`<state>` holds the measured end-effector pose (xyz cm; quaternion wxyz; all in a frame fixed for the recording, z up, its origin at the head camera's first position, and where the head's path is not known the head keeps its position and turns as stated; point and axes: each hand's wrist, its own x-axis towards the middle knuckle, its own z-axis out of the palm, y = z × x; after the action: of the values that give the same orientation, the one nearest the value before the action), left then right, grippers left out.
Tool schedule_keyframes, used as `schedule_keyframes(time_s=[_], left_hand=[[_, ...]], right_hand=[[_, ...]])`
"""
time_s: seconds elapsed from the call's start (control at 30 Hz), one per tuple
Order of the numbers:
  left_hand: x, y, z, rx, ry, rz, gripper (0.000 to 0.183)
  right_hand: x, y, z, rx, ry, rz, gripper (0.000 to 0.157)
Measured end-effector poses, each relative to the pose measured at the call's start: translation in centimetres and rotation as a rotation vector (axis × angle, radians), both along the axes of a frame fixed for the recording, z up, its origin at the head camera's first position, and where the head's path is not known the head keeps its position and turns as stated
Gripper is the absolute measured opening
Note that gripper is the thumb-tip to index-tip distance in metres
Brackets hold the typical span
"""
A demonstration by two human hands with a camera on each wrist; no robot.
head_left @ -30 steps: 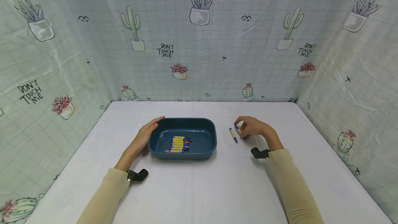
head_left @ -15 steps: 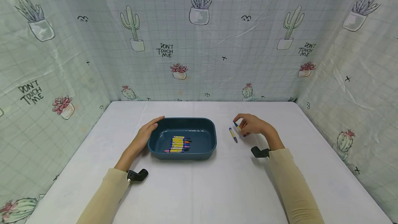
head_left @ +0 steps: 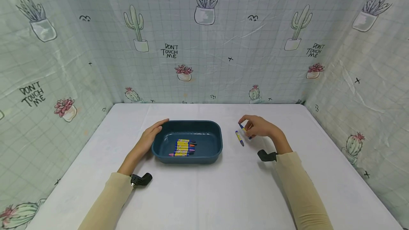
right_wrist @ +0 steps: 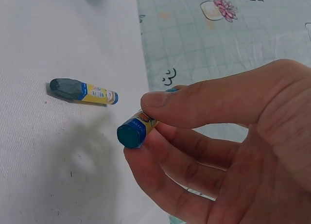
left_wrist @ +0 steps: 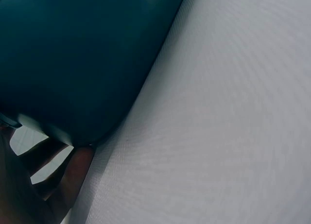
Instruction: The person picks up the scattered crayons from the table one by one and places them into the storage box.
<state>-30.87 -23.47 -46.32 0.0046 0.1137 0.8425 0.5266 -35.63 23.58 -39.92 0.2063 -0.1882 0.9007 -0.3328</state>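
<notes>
My right hand [head_left: 260, 126] pinches a teal crayon [right_wrist: 132, 131] with a yellow and blue wrapper between thumb and fingers, tilted above the table. In the right wrist view its flat teal end faces the camera, and the fingers hide much of its length. A grey-green crayon [right_wrist: 82, 91] in the same kind of wrapper lies on the table just left of that hand. At the left end of a dark teal tray [head_left: 211, 159], my left hand [head_left: 148, 138] rests along the wall with extended fingers touching it. Several crayons [head_left: 183, 148] lie in a row inside the tray.
The white table [head_left: 198, 194] ends at a patterned cloth backdrop [head_left: 204, 56], which also rises on both sides. A black wrist camera mount [head_left: 267, 155] sticks out from the right wrist, another mount [head_left: 141, 179] from the left.
My right hand has lifted the teal crayon from the table and shifted slightly up and left. My left hand, the tray and the other crayons stay where they were.
</notes>
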Motion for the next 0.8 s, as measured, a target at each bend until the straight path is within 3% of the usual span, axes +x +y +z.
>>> schedule_keyframes(time_s=[0.8], left_hand=[[0.1,-0.1,-0.1,-0.004,-0.002,0.006,0.047]], right_hand=[[0.7,-1.3,1.0,-0.02,0.026,0.002,0.049]])
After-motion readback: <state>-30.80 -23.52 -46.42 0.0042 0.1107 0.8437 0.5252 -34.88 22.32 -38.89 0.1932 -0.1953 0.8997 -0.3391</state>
